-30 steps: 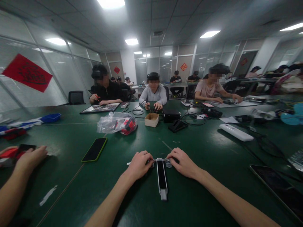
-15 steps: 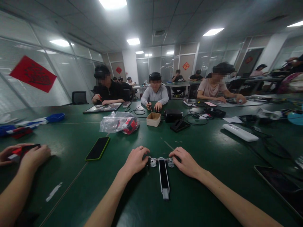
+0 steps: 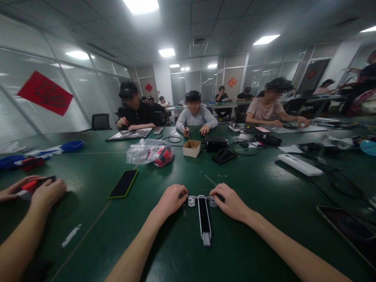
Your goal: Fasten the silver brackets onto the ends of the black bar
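Observation:
On the green table in front of me lies a slim black strip with a white frame (image 3: 205, 219), its grey end toward me. At its far end a metal crosspiece carries a silver bracket on the left (image 3: 192, 201) and another on the right (image 3: 212, 201). My left hand (image 3: 173, 199) is at the left bracket's outer side, fingers curled and closed. My right hand (image 3: 230, 199) is at the right bracket, thumb and fingers bent around its outer edge. Both hands rest low at the table, and their fingertips are partly hidden.
A phone (image 3: 123, 183) lies left, with another person's hands (image 3: 48, 192) beyond it. Farther back are a plastic bag (image 3: 149, 152), a small box (image 3: 192, 149), a black stand (image 3: 224, 156) and a white device (image 3: 299, 165). A dark tablet (image 3: 349, 231) lies right.
My left hand's fingers have drawn closer together beside the left bracket. My right hand stays at the right bracket. The view has shifted slightly. Across the table, one person's hands have moved apart.

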`<state>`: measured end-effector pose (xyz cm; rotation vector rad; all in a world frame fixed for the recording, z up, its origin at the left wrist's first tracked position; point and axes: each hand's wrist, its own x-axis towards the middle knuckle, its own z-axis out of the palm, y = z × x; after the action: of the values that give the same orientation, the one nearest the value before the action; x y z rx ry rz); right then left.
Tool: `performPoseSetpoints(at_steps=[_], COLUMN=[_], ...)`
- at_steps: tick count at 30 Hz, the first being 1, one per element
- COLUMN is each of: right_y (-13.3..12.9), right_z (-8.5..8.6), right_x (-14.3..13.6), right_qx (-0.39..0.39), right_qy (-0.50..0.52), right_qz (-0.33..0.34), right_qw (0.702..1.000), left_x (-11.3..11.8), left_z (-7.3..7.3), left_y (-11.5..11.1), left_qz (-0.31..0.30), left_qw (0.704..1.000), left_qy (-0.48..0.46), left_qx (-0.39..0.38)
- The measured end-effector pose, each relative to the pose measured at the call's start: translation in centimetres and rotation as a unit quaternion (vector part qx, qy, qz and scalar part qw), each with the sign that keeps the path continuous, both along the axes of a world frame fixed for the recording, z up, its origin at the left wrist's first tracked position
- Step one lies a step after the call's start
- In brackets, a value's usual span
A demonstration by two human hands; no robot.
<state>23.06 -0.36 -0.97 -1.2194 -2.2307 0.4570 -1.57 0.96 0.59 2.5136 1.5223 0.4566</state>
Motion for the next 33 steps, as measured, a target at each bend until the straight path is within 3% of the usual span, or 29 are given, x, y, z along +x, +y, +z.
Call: performPoseSetpoints(at_steps=[8,33], right_y=[-0.1,-0.2], right_z=[-0.1,0.1], right_x=[-0.1,-0.4], right_qx=[0.004,-0.006], right_qy=[-0.008,-0.007], right_qz=[0.015,0.015], right_qw=[1.000,1.000], left_x=[1.2,1.2], left_z=[1.2,0.3], left_y=[-1.1,-0.9], left_qz=[-0.018,-0.030], left_qw=[0.995,0.996], left_qy=[-0.080,-0.068], left_qx=[-0.058,-0.057])
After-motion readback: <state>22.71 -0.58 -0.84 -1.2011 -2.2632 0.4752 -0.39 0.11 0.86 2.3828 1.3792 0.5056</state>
